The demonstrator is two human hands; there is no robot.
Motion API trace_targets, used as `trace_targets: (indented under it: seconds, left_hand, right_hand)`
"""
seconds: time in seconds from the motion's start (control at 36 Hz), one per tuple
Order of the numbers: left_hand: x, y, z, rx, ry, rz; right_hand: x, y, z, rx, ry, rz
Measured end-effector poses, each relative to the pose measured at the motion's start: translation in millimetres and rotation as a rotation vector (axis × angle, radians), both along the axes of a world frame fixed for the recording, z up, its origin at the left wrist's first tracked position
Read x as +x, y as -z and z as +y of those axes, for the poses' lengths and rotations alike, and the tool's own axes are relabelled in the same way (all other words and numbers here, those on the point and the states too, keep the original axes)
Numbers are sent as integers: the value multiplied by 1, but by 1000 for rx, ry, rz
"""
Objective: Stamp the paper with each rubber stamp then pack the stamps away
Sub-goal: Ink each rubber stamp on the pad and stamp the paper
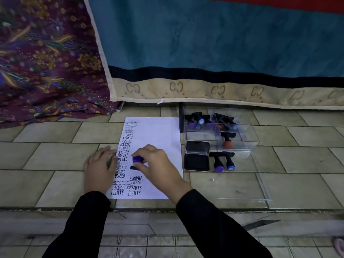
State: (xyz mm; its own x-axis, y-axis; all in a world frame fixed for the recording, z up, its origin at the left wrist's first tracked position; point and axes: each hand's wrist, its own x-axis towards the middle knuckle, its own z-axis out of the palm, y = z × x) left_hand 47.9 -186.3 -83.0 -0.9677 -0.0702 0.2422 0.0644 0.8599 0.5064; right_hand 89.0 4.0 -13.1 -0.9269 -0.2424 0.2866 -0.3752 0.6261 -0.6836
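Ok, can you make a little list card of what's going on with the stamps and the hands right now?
paper: on the tiled floor, many black prints down its left side
left hand: flat on the paper's left edge
right hand: grips a purple-topped stamp, low over the paper
ink pad: open, right of the paper
clear box: holds several more stamps
two stamps: lying beside the ink pad, outside the clear box
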Motion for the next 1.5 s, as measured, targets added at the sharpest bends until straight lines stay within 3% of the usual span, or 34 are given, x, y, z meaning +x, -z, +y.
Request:
trace_targets:
  seconds: [0.53, 0.97, 1.31, 1.5]
  left_hand:
    - [-1, 0, -1, -10, -11, 1]
    - [0, 1, 0, 6, -6, -5]
    - [3, -5, 2, -19, -1, -15]
    - [4, -6, 2, -22, -10, -32]
  right_hand:
    - [-5, 7, -17, 107, -70, -92]
    - [4, 15, -23, 229, -117, 19]
    - [-1, 14, -21, 115, -83, -43]
    - [-6, 3, 12, -166, 106, -26]
